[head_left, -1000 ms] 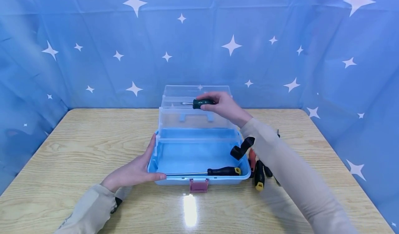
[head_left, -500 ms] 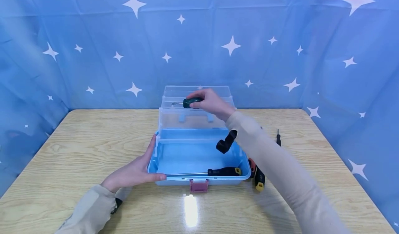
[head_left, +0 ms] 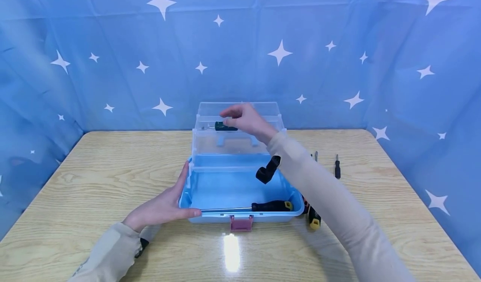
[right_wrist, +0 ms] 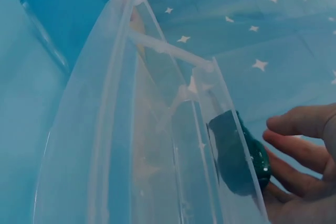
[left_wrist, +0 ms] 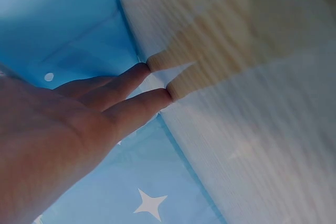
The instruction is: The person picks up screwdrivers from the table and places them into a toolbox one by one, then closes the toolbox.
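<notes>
My left hand [head_left: 161, 207] lies against the left side of a light-blue toolbox [head_left: 276, 219], thumb along the front-left corner and fingers straight down the side. Inside, along the front wall, lies a long screwdriver [head_left: 270, 207] with a black and yellow handle. Clear trays [head_left: 204, 142] stand raised at the box's back. In the upper one sits a short screwdriver [head_left: 221, 126] with a dark green handle, its tip pointing left. My right hand [head_left: 249, 119] is right over it with fingers spread; the right wrist view shows the green handle [right_wrist: 231, 153] behind the clear tray wall, fingers beside it.
Right of the box, partly under my right sleeve, lie a black and yellow handle [head_left: 314, 220] and other tools. A small black screwdriver [head_left: 337, 168] lies farther right. A starry blue curtain [head_left: 240, 56] hangs behind the wooden table [head_left: 112, 169].
My right hand has moved left with the short green screwdriver, lowered it into the upper clear tray and loosened its fingers from it. My left hand has stayed on the box.
</notes>
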`<action>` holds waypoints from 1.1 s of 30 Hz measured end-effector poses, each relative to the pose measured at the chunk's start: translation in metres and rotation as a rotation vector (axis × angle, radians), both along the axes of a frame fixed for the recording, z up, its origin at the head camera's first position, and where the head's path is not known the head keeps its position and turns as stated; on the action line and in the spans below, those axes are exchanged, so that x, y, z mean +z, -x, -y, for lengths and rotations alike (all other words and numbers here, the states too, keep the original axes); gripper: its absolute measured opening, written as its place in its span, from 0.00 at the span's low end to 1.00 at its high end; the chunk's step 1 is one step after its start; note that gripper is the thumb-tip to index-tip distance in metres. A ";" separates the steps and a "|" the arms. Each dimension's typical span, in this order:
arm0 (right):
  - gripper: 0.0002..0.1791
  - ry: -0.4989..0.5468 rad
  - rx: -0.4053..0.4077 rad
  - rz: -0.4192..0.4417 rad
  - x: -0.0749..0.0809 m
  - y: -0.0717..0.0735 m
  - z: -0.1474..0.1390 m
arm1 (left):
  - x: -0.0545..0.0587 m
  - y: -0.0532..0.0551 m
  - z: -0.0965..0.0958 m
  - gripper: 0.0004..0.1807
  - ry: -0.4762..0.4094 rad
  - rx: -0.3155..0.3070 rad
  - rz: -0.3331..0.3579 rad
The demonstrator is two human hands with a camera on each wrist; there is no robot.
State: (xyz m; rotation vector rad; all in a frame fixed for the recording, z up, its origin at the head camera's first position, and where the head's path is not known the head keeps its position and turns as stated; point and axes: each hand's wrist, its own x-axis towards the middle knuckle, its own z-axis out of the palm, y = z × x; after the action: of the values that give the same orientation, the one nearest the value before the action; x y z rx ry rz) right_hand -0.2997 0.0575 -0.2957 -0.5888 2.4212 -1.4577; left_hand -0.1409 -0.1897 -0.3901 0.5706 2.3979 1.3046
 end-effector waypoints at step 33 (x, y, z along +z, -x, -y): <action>0.15 -0.088 0.029 -0.210 -0.005 -0.027 -0.059 | -0.001 -0.001 0.000 0.66 -0.005 0.009 0.002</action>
State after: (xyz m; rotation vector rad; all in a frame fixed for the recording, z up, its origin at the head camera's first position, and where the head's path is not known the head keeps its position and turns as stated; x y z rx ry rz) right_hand -0.2728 0.1167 -0.3011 -0.7894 2.6073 -1.3294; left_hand -0.1403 -0.1899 -0.3907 0.5607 2.3990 1.3139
